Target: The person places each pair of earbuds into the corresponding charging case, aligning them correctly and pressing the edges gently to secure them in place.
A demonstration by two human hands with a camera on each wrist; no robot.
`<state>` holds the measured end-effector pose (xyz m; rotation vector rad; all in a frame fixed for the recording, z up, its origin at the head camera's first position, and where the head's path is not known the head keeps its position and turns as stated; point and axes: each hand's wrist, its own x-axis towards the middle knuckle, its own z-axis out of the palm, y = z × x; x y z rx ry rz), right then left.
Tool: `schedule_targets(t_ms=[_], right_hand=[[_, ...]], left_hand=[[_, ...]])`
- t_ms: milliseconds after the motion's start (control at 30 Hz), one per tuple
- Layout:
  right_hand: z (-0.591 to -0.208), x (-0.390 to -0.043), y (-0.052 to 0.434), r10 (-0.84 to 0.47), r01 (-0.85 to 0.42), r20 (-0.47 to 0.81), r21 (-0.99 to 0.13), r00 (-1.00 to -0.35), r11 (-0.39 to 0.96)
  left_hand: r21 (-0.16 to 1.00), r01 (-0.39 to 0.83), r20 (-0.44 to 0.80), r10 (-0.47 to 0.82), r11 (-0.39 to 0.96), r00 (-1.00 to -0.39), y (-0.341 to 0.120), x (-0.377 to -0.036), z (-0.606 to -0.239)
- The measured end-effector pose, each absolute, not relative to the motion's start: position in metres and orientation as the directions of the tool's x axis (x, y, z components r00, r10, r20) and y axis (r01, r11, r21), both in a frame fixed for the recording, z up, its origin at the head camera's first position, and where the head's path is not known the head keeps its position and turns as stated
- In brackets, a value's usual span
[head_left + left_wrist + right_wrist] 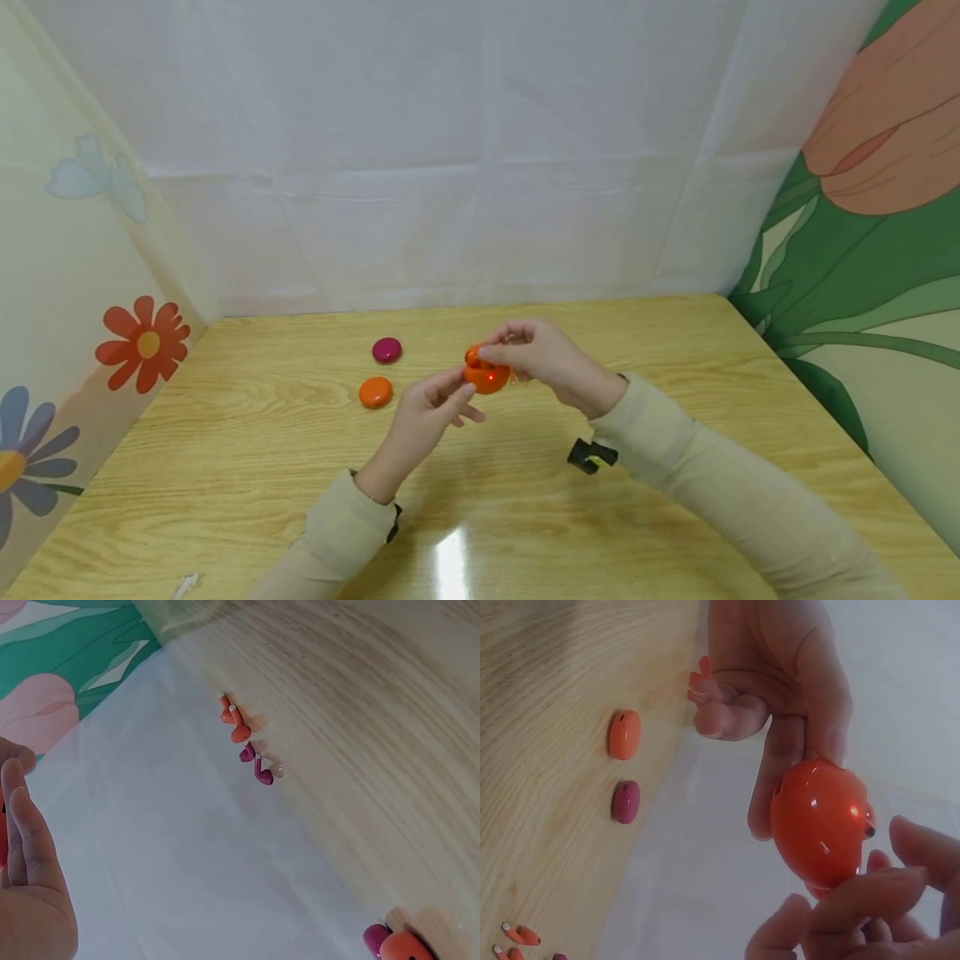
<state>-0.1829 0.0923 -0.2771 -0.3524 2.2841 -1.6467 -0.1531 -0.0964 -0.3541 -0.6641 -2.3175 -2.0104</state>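
A glossy orange earbud case [486,377] is held above the middle of the wooden table [675,350]. My right hand [504,353] grips its top from the right, thumb and fingers curled round it. My left hand [457,392] reaches up from below and pinches its lower left end with the fingertips. The right wrist view shows the orange case [821,821] close up, with the right fingers [780,750] behind it and the left fingertips [840,904] under it. In the left wrist view only the left hand's fingers [26,832] show, at the frame's left edge.
A second orange case [376,391] and a magenta case [386,349] lie on the table left of my hands. Loose orange earbuds [234,724] and magenta earbuds [256,765] lie near the white back curtain [450,167]. Patterned screens stand on both sides.
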Motion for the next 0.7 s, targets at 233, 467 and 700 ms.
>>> schedule_targets(t_ms=[233, 467, 700], right_hand=[[-0.2754, -0.1854, 0.0912, -0.407, -0.05, -0.077, -0.955, -0.91, 0.291], [-0.2758, -0.1858, 0.0893, -0.421, -0.072, -0.058, -0.955, -0.905, 0.288], [-0.2778, -0.1859, 0.0864, -0.398, -0.084, -0.05, -0.947, -0.916, 0.311]], left_hand=[[0.942, 0.322, 0.279, 0.318, 0.09, -0.906, -0.0954, -0.1535, -0.3556], [0.944, 0.318, 0.277, 0.313, 0.088, -0.909, -0.0947, -0.1537, -0.3566], [0.948, 0.307, 0.27, 0.304, 0.08, -0.914, -0.0952, -0.154, -0.3578]])
